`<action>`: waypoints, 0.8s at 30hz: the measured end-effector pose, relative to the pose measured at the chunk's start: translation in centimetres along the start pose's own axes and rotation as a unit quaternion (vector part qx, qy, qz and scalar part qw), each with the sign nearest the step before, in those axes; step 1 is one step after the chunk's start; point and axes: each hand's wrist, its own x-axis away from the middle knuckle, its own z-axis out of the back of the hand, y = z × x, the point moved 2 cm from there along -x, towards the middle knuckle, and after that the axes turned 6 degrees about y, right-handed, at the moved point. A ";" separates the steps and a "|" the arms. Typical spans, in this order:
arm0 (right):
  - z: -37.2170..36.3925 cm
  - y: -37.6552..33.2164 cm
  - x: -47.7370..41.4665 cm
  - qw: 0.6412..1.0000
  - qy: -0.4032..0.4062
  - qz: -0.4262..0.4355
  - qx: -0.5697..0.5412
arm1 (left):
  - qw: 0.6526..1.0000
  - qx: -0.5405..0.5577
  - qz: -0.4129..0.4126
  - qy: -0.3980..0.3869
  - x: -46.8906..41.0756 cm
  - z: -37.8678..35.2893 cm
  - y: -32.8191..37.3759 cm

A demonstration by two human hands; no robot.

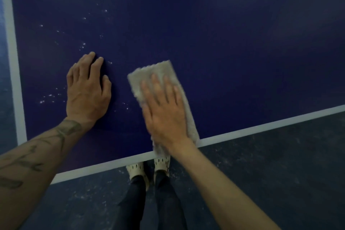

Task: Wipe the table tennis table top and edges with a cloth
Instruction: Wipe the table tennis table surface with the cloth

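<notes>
The person is standing at the near edge of the blue table top [242,43] & looking down at both hands. The R hand [164,115] is lying flat on the cloth [155,73], fingers straight & a bit spread, palm pressing down. It isn't curling round the cloth. This hand is looking blurry.

The cloth is pale beige & fuzzy, folded into a long strip. It is lying on the table in front of the person. Its far end is sticking out past the fingertips. Its near end is crossing the near white line [261,127] at the table's edge, right above the shoes [136,169].

The L hand [87,91] is resting flat on the bare table, just L of the cloth & apart from it. Its fingers are loose & mostly straight, gripping nothing. The L forearm [37,155] is showing dark tattoos.

Lots of small white specks [46,99] are sitting on the table around & beyond the L hand. A side white line [15,61] is running along the table's L edge. The shoes are cream w/ holes. They & the dark trousers [168,201] are showing below the table edge, on a dark, speckled floor [280,173].
</notes>
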 end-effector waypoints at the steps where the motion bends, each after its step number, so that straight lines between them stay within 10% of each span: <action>1: 0.0 -0.2 1.2 1.000 -0.003 0.027 -0.008 | 1.000 -0.001 0.000 0.000 0.0 0.0 0.1; 11: 1.1 1.2 -2.8 0.982 0.020 -0.186 0.037 | 1.000 0.021 0.003 -0.014 -0.1 0.8 0.2; 18: -1.5 -7.7 1.5 1.000 -0.008 0.006 0.003 | 0.998 0.059 -0.013 -0.008 -1.4 3.1 -3.5; 24: -0.4 -4.9 -4.6 0.977 0.025 -0.206 0.047 | 0.999 0.037 0.013 -0.006 -4.2 4.0 -9.8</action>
